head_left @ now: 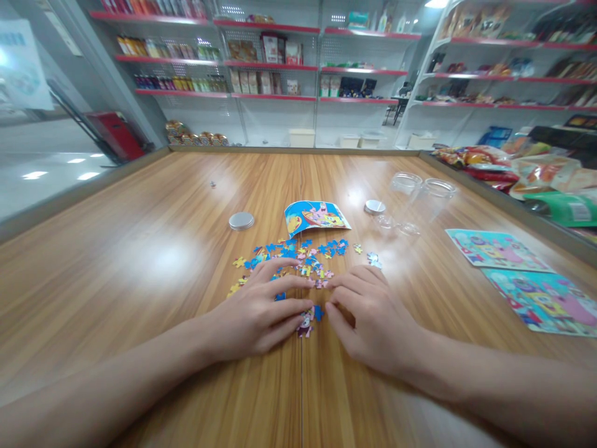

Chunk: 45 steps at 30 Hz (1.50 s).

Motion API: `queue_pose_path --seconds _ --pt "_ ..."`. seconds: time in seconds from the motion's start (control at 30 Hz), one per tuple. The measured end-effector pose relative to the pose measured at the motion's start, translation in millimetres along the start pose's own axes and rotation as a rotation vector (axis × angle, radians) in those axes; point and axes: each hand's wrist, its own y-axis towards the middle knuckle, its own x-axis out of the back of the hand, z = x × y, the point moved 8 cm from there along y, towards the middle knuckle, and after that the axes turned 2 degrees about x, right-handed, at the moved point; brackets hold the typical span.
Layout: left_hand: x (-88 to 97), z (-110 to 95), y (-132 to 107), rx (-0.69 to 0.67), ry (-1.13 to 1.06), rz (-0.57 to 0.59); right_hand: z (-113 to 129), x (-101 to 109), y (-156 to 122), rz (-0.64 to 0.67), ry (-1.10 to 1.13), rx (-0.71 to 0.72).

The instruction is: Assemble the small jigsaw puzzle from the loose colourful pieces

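Colourful jigsaw pieces (282,250), mostly blue with yellow and pink ones, lie scattered in the middle of the table. My left hand (261,305) rests over the near left part of the pile, fingers stretched out and spread; some pieces are hidden beneath it. By its fingertips are a small pink piece (321,284), a blue piece (319,312) and a few pieces with purple (305,326). My right hand (366,305) is just right of these, its fingers bent and its thumb apart from them. Beyond the pile a curved cartoon picture card (319,216) stands on the table.
Silver lids lie left (241,221) and right (374,206) of the card. Clear jars (436,196) are at the back right. Two cartoon sheets (501,250) overlap on the right. Packaged goods (550,174) sit beyond the right edge; stocked shelves (270,62) line the back.
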Motion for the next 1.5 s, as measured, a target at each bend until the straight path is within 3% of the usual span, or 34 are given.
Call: queue_pose_path --seconds 0.4,0.7,0.87,1.03,1.17,1.3,1.5 --pt "-3.1 2.2 -1.0 0.006 -0.01 0.013 2.4 -2.8 3.0 0.006 0.112 0.047" --pt "-1.6 18.0 -0.9 0.157 0.022 -0.032 -19.1 -6.0 7.9 0.029 -0.039 -0.046" --pt "-2.3 19.3 -1.7 0.181 0.032 -0.046 -23.5 -17.4 10.2 0.161 -0.079 -0.026" --pt "-3.4 29.7 -5.1 0.27 0.104 -0.09 -24.4 -12.6 11.7 0.141 -0.122 -0.064" --pt "-9.1 42.7 -9.9 0.437 0.215 -0.03 -10.5 -22.3 9.6 0.253 -0.06 0.098" --pt "-16.9 54.3 -16.5 0.599 0.3 0.083 -14.1 -21.5 9.6 0.247 -0.055 0.045" --pt "-25.2 49.8 -13.4 0.498 0.19 0.174 6.3 -28.0 6.7 0.362 0.023 0.25"
